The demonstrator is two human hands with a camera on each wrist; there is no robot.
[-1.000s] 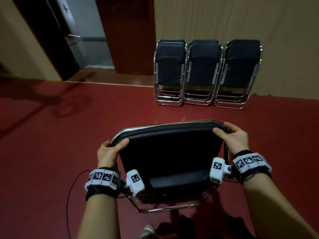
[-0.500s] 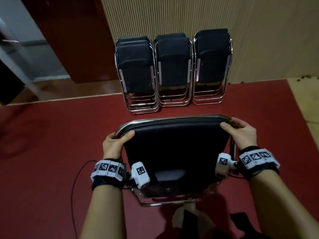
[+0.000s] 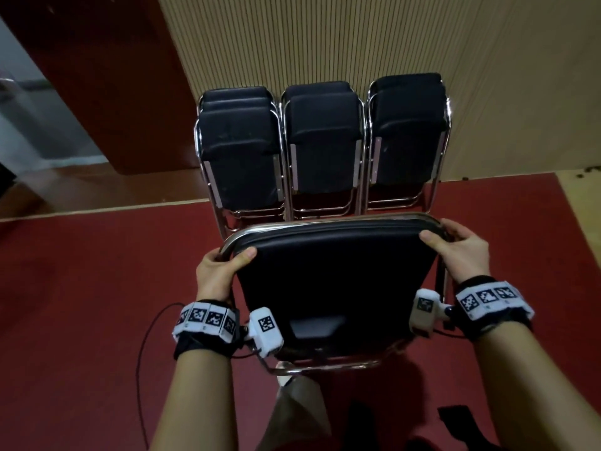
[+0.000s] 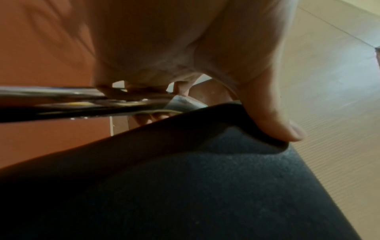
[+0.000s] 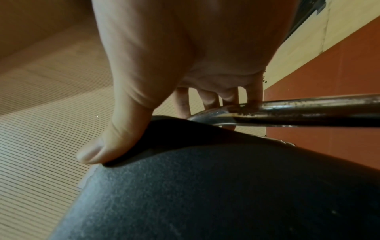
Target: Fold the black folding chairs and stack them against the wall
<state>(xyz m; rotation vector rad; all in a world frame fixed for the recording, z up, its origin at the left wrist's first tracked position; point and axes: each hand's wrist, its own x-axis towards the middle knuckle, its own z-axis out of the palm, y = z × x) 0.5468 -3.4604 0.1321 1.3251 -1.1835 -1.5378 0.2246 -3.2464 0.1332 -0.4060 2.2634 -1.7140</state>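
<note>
I carry a folded black chair (image 3: 331,281) with a chrome frame, its top edge away from me. My left hand (image 3: 221,271) grips its top left corner, thumb on the black pad (image 4: 205,186) and fingers round the chrome tube (image 4: 82,104). My right hand (image 3: 461,252) grips the top right corner the same way, thumb on the pad (image 5: 205,194), fingers over the tube (image 5: 308,110). Just beyond the held chair, three stacks of folded black chairs lean on the wall: left (image 3: 239,157), middle (image 3: 323,141), right (image 3: 408,131).
The ribbed beige wall (image 3: 325,37) stands behind the stacks. A dark red-brown door panel (image 3: 107,76) is at the left. Red floor (image 3: 97,288) lies all round, with a pale strip (image 3: 582,196) at the right. A black cable (image 3: 146,353) hangs from my left wrist.
I have walked closer to the wall with the chair; the stacks now sit much nearer and larger, just past the held chair's top. Both grips are unchanged.
</note>
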